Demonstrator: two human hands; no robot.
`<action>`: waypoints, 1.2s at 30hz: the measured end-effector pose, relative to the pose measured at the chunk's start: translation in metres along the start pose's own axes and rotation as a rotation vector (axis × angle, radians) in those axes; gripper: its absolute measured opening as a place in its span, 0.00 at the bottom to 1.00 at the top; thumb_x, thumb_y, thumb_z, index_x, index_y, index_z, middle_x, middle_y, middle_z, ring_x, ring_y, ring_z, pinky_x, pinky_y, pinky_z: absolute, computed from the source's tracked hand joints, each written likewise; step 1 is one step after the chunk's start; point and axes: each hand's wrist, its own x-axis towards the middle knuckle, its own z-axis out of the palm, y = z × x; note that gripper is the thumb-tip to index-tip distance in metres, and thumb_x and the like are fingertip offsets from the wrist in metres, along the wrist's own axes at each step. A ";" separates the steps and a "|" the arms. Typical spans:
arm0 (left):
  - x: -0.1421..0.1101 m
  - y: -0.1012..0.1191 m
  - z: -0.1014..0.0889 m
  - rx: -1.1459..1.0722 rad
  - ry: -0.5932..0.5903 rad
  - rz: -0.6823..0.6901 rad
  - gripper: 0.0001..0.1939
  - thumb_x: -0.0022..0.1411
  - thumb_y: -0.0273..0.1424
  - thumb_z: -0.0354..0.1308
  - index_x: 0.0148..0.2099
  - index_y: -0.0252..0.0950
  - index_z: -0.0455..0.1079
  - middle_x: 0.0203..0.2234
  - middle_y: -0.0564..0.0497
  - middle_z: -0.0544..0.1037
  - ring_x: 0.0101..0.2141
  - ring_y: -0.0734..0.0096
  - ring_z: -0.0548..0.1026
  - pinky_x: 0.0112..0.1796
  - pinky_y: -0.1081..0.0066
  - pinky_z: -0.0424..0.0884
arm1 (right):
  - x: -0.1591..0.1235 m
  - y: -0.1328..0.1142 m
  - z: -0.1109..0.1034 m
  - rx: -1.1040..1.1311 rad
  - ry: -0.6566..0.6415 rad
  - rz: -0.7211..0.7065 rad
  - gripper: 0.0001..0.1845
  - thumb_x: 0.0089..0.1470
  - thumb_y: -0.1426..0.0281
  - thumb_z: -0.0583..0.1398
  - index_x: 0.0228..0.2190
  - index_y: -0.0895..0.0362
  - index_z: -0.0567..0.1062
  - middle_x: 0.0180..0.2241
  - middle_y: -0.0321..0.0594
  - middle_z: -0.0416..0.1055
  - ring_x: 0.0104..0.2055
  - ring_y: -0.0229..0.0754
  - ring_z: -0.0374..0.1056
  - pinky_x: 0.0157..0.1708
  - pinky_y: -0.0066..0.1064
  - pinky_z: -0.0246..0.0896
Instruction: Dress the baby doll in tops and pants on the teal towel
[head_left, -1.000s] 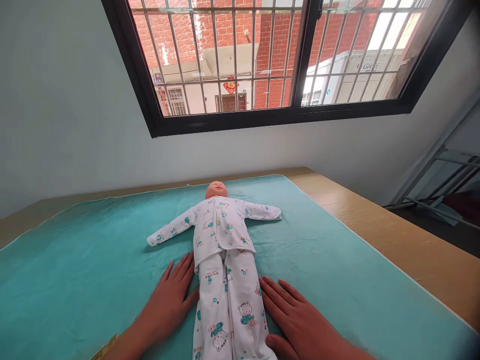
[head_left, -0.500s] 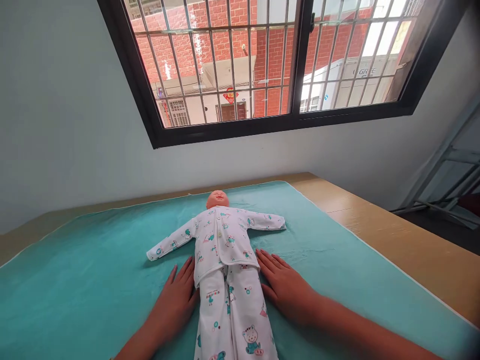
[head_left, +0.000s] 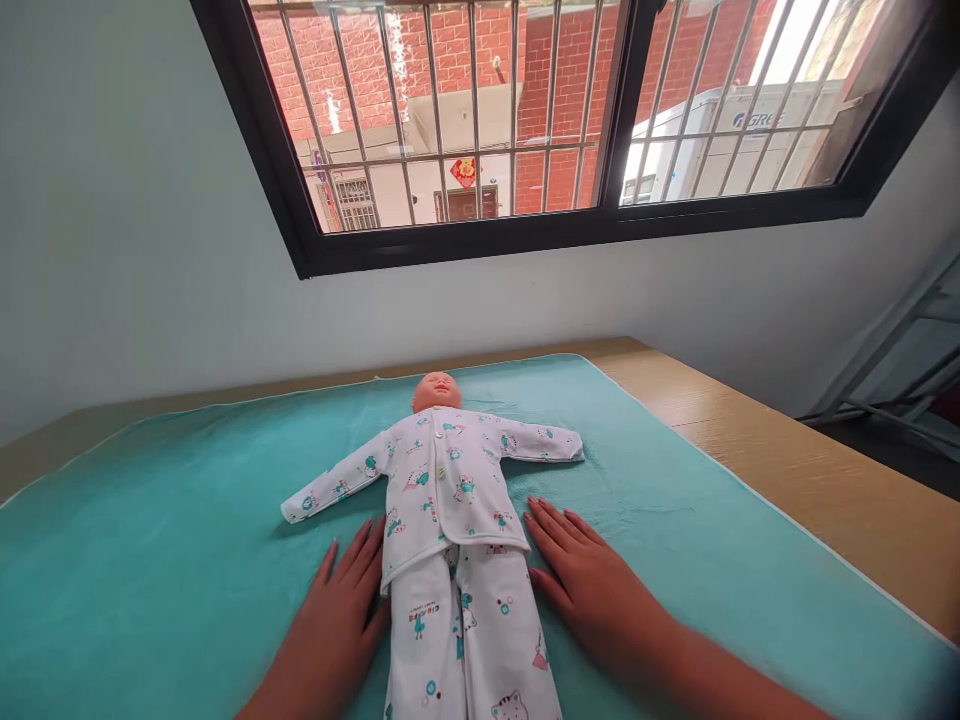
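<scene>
A baby doll lies on its back on a teal mat [head_left: 187,520], its head [head_left: 436,391] toward the window. It wears a white printed jacket [head_left: 442,480] with the sleeves spread to both sides, and matching white trousers [head_left: 495,640] whose lower ends run out of view. My left hand [head_left: 334,620] rests flat on the mat at the left side of the trousers, fingers stretched forward. On the other side my right hand [head_left: 592,580] lies flat, fingers extended, close to the jacket hem and trousers. Neither hand grips anything.
The mat covers most of a wooden table [head_left: 750,435], whose bare wood shows along the back and right. Behind it stand a white wall [head_left: 480,310] and a black-framed window [head_left: 465,240] with bars. A metal frame [head_left: 885,340] stands on the right.
The view has tilted down slightly, so the window sits higher. My right hand has shifted a little to the right, away from the clothes. My left hand appears slightly lower and further left.
</scene>
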 end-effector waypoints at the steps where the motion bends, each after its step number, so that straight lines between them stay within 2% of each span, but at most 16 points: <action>1: 0.000 0.001 0.000 -0.012 -0.050 -0.009 0.32 0.68 0.40 0.43 0.70 0.49 0.35 0.67 0.52 0.47 0.66 0.54 0.50 0.61 0.42 0.51 | 0.000 0.001 0.001 0.002 -0.001 -0.002 0.34 0.64 0.51 0.45 0.65 0.51 0.50 0.68 0.39 0.40 0.69 0.49 0.40 0.67 0.49 0.38; 5: 0.002 0.002 -0.004 -0.049 -0.129 -0.019 0.31 0.69 0.41 0.41 0.70 0.49 0.36 0.67 0.53 0.46 0.66 0.55 0.48 0.62 0.41 0.47 | -0.001 0.002 0.002 -0.005 -0.005 -0.029 0.34 0.64 0.51 0.45 0.66 0.52 0.48 0.68 0.40 0.39 0.69 0.50 0.39 0.67 0.50 0.37; 12: 0.005 -0.012 -0.009 -0.066 -0.077 -0.100 0.30 0.68 0.44 0.41 0.69 0.45 0.43 0.67 0.51 0.48 0.66 0.55 0.48 0.62 0.43 0.49 | 0.003 0.013 -0.004 -0.028 0.022 0.000 0.34 0.64 0.50 0.43 0.65 0.53 0.50 0.68 0.39 0.40 0.69 0.47 0.38 0.67 0.48 0.37; 17: 0.003 -0.015 -0.009 -0.023 -0.169 -0.122 0.33 0.68 0.48 0.39 0.69 0.41 0.45 0.67 0.49 0.47 0.66 0.56 0.47 0.62 0.44 0.46 | 0.006 0.028 -0.010 -0.068 0.026 0.092 0.37 0.64 0.49 0.41 0.65 0.58 0.52 0.68 0.43 0.41 0.69 0.47 0.38 0.67 0.47 0.38; 21: 0.003 -0.014 -0.012 -0.016 -0.209 -0.139 0.33 0.68 0.47 0.38 0.69 0.39 0.44 0.67 0.49 0.45 0.67 0.57 0.45 0.63 0.44 0.44 | 0.005 0.029 -0.010 -0.078 0.022 0.093 0.37 0.64 0.48 0.41 0.65 0.57 0.52 0.68 0.42 0.40 0.69 0.47 0.38 0.67 0.46 0.38; 29: 0.004 -0.022 -0.017 -0.006 -0.176 -0.207 0.33 0.67 0.48 0.39 0.69 0.38 0.48 0.67 0.48 0.48 0.66 0.56 0.48 0.62 0.44 0.46 | 0.006 0.036 -0.011 -0.098 0.030 0.124 0.38 0.64 0.48 0.40 0.65 0.59 0.52 0.68 0.43 0.40 0.69 0.47 0.38 0.67 0.46 0.38; 32: 0.004 -0.023 -0.018 0.012 -0.201 -0.218 0.33 0.67 0.48 0.38 0.69 0.39 0.47 0.67 0.49 0.46 0.66 0.57 0.47 0.63 0.45 0.45 | 0.006 0.037 -0.011 -0.098 0.027 0.133 0.38 0.63 0.48 0.40 0.65 0.58 0.52 0.68 0.41 0.40 0.69 0.46 0.38 0.67 0.45 0.39; 36: 0.004 -0.029 -0.017 0.032 -0.175 -0.241 0.33 0.67 0.49 0.36 0.69 0.39 0.47 0.67 0.49 0.45 0.67 0.57 0.46 0.63 0.46 0.46 | 0.007 0.040 -0.014 -0.114 0.025 0.150 0.38 0.63 0.48 0.40 0.65 0.58 0.53 0.68 0.41 0.41 0.69 0.47 0.38 0.67 0.45 0.39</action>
